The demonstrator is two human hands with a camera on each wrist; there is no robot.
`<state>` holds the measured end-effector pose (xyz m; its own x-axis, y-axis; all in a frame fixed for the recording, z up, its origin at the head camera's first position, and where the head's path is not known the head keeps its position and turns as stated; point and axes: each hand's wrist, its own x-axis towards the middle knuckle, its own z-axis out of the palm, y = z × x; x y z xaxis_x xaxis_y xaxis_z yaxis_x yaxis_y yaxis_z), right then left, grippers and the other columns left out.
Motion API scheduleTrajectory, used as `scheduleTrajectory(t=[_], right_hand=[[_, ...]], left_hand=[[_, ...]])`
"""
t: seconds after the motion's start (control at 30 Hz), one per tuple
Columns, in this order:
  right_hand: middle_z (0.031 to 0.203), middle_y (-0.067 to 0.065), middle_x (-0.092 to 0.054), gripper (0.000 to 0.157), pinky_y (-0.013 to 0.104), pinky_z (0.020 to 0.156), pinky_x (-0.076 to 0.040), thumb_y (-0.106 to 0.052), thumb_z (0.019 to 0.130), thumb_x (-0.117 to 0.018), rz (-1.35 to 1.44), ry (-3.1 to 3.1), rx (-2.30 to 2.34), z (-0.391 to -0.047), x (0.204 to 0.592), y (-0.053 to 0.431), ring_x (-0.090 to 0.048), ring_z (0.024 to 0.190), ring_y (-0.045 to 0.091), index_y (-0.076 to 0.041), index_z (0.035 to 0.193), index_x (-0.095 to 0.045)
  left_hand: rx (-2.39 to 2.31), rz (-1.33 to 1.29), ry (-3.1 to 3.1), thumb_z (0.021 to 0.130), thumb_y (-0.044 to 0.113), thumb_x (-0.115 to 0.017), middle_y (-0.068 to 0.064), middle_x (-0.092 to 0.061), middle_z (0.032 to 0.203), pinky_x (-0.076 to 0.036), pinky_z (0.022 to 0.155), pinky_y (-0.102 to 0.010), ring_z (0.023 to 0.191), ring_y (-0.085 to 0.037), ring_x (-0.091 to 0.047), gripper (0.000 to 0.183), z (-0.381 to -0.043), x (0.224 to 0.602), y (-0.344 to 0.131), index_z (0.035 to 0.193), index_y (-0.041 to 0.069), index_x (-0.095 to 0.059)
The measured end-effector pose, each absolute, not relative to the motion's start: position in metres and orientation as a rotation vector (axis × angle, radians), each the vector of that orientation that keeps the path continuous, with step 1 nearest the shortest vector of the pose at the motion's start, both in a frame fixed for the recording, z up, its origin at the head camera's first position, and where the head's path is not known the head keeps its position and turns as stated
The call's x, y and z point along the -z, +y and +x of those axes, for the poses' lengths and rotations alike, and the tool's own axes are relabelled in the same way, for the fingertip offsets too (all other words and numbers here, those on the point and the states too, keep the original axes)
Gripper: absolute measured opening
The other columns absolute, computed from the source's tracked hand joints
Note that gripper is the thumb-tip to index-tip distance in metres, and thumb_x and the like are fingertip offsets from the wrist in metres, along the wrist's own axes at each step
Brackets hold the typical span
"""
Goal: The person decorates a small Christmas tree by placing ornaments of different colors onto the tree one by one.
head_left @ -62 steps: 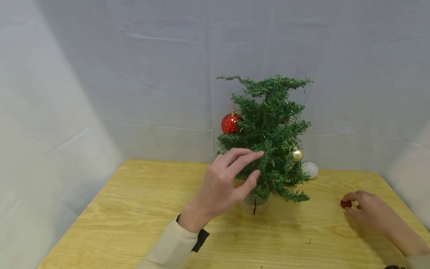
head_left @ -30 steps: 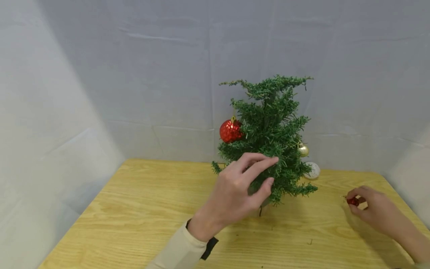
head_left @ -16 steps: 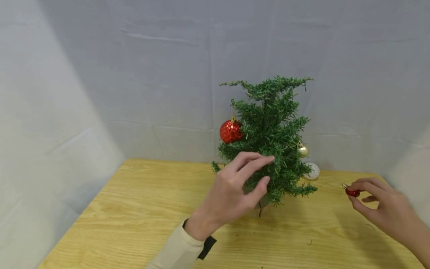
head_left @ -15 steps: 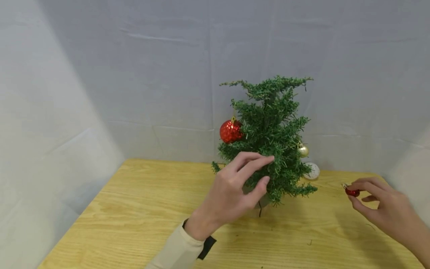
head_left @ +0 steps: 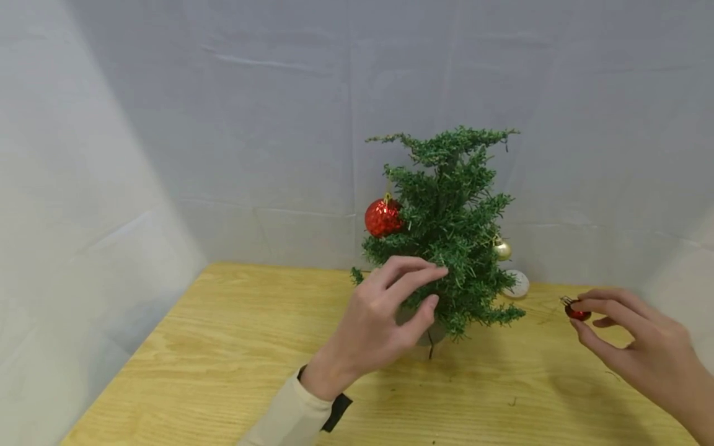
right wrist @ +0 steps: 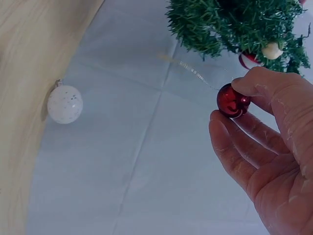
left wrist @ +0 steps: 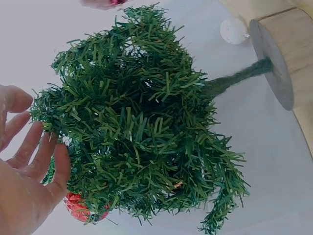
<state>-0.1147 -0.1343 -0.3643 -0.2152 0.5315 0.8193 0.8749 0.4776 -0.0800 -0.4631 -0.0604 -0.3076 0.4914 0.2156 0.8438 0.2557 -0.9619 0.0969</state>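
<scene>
A small artificial Christmas tree (head_left: 446, 204) stands on the table. My left hand (head_left: 385, 316) is in front of its lower branches with fingers bent and spread; in the left wrist view the fingertips (left wrist: 61, 159) lie at the branch ends, and I cannot tell whether they press on them. My right hand (head_left: 647, 341), to the right of the tree, pinches a small shiny red bauble (right wrist: 230, 101) between thumb and fingers above the table. A thin thread (right wrist: 193, 73) trails from that bauble. On the tree hang a larger red bauble (head_left: 383, 217) and a gold bauble (head_left: 502, 249).
A white speckled bauble (right wrist: 65, 104) lies on the wooden table (head_left: 223, 347) behind the tree's right side. The tree's round base (left wrist: 279, 63) is partly covered by my left hand in the head view. A pale cloth backdrop (head_left: 251, 124) surrounds the table.
My right hand has lifted the small red bauble off the table and moved slightly left. The tree has turned a little; my left hand shifted right, then back slightly left.
</scene>
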Motion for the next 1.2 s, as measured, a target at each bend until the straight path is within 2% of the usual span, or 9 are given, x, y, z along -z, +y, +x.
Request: scheduleTrajectory(t=[0.27, 0.73, 1.2], right_hand=[[0.098, 0.004, -0.07, 0.063, 0.002, 0.069, -0.048, -0.062, 0.102, -0.044, -1.1, -1.885, 0.563, -0.129, 0.349, -0.138, -0.049, 0.098, -0.021, -0.008, 0.091, -0.075], [0.095, 0.011, -0.071, 0.06, -0.001, 0.091, -0.042, -0.054, 0.104, -0.049, -0.957, -1.853, 0.551, -0.165, 0.326, -0.153, -0.051, 0.11, -0.018, -0.004, 0.086, -0.076], [0.088, 0.019, -0.07, 0.053, 0.001, 0.094, -0.043, -0.043, 0.104, -0.056, -0.768, -1.834, 0.545, -0.19, 0.311, -0.16, -0.057, 0.111, -0.01, 0.002, 0.083, -0.076]], left_hand=[[1.482, -2.621, -0.429, 0.095, 0.014, -0.069, -0.005, -0.069, 0.119, -0.054, 0.089, -0.029, 0.103, -0.016, -0.068, 0.029, -0.468, 0.31, -0.059, 0.124, 0.012, -0.071], [1.497, -2.605, -0.412, 0.093, 0.012, -0.07, -0.002, -0.071, 0.114, -0.052, 0.08, -0.027, 0.097, -0.014, -0.068, 0.024, -0.473, 0.317, -0.057, 0.116, 0.013, -0.075], [1.414, -2.584, -0.408, 0.092, 0.012, -0.072, -0.002, -0.073, 0.112, -0.054, 0.083, -0.031, 0.1, -0.014, -0.069, 0.023, -0.474, 0.319, -0.056, 0.114, 0.013, -0.077]])
